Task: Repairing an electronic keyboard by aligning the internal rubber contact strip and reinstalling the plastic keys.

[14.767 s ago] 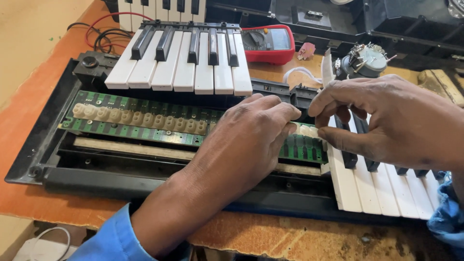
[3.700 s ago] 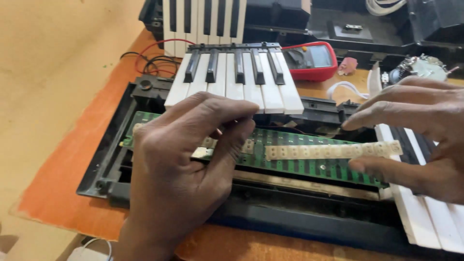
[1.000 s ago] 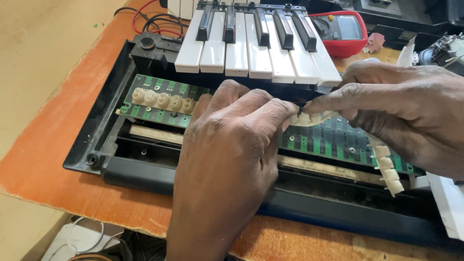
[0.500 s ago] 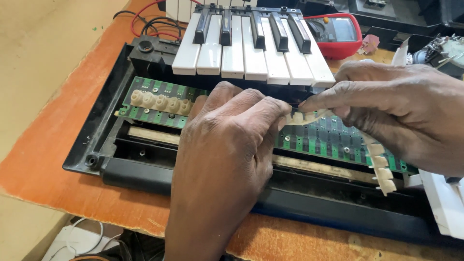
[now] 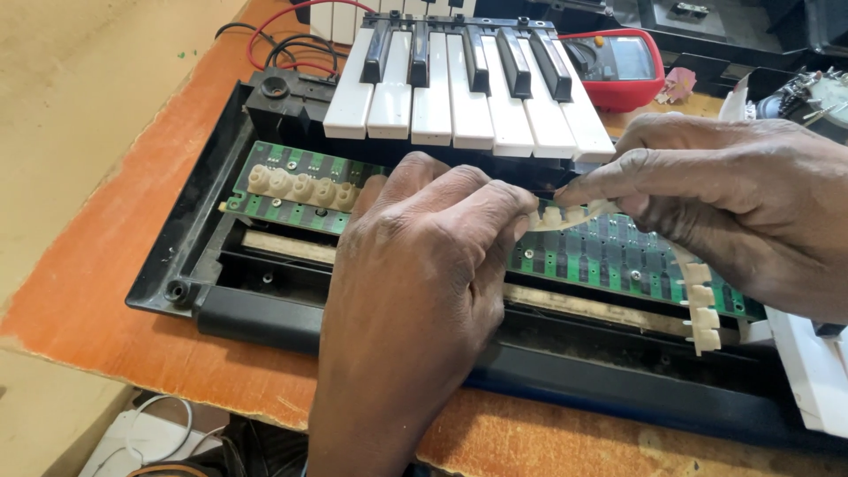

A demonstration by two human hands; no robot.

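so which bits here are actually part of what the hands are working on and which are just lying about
In use:
left hand, pressing on the board
right hand, pinching the strip
pale rubber contact strip
green circuit board
black keyboard case

Lying about:
loose block of keys
red multimeter
red and black wires
orange table

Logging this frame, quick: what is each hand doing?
Left hand: fingers curled down on the cream rubber contact strip over the green circuit board.
Right hand: pinching that strip.

On the counter (image 5: 115,265), the circuit board (image 5: 618,256) lies in the casing (image 5: 221,309), keys (image 5: 459,88) behind it, meter (image 5: 618,66) farther back.
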